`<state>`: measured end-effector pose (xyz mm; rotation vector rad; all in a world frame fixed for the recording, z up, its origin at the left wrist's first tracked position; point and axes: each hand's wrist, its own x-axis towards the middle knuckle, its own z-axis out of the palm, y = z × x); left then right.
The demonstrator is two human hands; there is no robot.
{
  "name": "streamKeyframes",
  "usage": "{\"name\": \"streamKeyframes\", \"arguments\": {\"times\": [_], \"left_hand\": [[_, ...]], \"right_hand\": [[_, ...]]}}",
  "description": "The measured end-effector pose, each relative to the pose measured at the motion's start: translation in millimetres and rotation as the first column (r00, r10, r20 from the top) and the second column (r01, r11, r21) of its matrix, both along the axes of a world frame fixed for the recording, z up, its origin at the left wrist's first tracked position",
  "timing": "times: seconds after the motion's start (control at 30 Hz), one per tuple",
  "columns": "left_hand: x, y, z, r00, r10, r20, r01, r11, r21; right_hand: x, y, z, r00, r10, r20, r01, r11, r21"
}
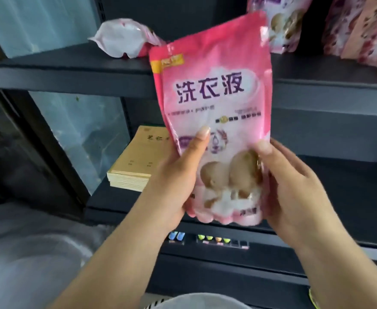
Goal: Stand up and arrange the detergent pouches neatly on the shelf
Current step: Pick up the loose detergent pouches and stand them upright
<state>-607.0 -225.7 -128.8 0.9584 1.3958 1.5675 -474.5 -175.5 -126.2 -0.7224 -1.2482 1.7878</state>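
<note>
The left hand (178,175) and right hand (294,186) are both holding a glossy pink plastic detergent pouch (214,112) upright before the dark metal shelf (71,70), each grip curling round its lower edges; their fingers are hiding behind it, and the pouch is blocking a standing pouch (281,25).

The pouch (214,103) up front is hot pink fading to white, with purple lettering, a yellow corner tag and two brownish round shapes low down. The one lying flat (121,37) shows mostly white. Shelf (71,72) is dark grey, notebooks (136,161) are tan-yellow.
</note>
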Motion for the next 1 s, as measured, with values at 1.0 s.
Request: {"name": "streamKeyframes", "arguments": {"times": [1.0], "left_hand": [[21, 223, 151, 0.942, -0.074, -0.326, 0.196, 0.912, 0.359]], "right_hand": [[-2, 220, 162, 0.948, -0.314, 0.06, 0.275, 0.898, 0.344]]}}
